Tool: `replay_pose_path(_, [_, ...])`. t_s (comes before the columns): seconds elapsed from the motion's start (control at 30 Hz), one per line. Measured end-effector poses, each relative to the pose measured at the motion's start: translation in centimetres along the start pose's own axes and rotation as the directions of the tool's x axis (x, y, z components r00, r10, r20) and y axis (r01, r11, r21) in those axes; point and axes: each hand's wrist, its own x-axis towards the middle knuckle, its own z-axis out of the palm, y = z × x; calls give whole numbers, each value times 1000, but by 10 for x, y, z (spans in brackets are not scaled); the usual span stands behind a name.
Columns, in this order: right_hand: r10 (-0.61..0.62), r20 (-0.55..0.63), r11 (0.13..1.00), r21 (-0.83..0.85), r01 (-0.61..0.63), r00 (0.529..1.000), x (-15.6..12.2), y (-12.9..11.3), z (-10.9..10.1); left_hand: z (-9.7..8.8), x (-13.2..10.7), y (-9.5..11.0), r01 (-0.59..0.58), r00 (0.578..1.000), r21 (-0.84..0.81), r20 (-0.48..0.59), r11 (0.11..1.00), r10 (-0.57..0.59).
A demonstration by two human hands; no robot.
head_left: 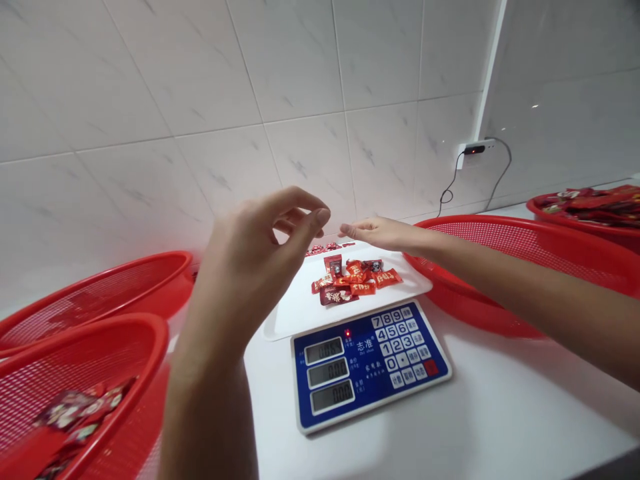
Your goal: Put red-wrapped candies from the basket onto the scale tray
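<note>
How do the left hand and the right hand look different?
The left hand is curled, thumb close to its fingers, while the right hand is stretched flatter. The left hand looks bigger and nearer the camera; the right hand looks smaller and farther away. The left hand comes up from the bottom edge, the right hand in from the right side. Both are bare.

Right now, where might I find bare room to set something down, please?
The white table is bare between the scale and the large right-hand basket, and in front of the scale. Candies crowd the middle of the tray.
</note>
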Motion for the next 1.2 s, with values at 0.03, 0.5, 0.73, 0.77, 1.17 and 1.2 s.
replay_pose_path(0.03, [1, 7, 1000, 7, -1, 1000, -1, 1, -1, 0, 0, 1, -1, 1000, 0, 4, 1000, 1])
replay_pose_path(0.5, [27, 9, 996, 82, -28, 1000, -10, 0, -3, 0, 0, 3, 3, 1000, 16, 28, 1000, -3])
replay_pose_path(0.73, [-11, 57, 979, -203, 22, 998, -7, 6, 5, -1, 0, 2, 3, 1000, 23, 30, 1000, -4])
replay_pose_path(0.77, [-5, 54, 964, -264, 19, 999, -7, 7, 6, -1, 0, 1, 4, 1000, 23, 29, 1000, -5])
replay_pose_path(1.17, [123, 91, 824, -564, -51, 988, -24, 25, -6, -3, -1, 1, 4, 1000, 31, 14, 1000, -5])
replay_pose_path(1.2, [127, 85, 819, -571, -56, 988, -25, 26, -4, -3, -1, 1, 4, 1000, 33, 14, 999, -5])
